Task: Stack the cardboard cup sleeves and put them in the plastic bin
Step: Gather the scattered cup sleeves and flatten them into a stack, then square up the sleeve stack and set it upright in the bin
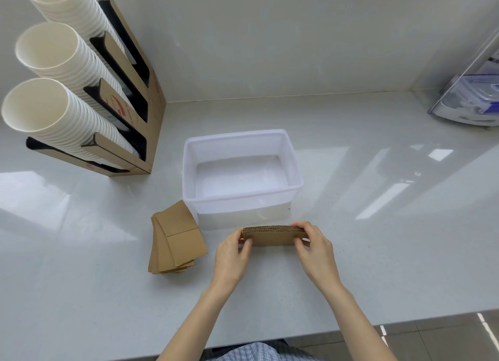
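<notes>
Hands, left [232,250] and right [315,248], each clamped on brown corrugated sleeve stack [272,236], upright on edge

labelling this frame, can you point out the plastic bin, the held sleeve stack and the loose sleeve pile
plastic bin [237,138], head view, far rim
held sleeve stack [272,238], head view, front face
loose sleeve pile [178,239], head view, top sleeve

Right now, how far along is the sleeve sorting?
Nothing is binned yet: the plastic bin looks empty. In hand, the left hand and right hand square up a held stack of sleeves. Left: binning it, then the loose sleeve pile.
</notes>
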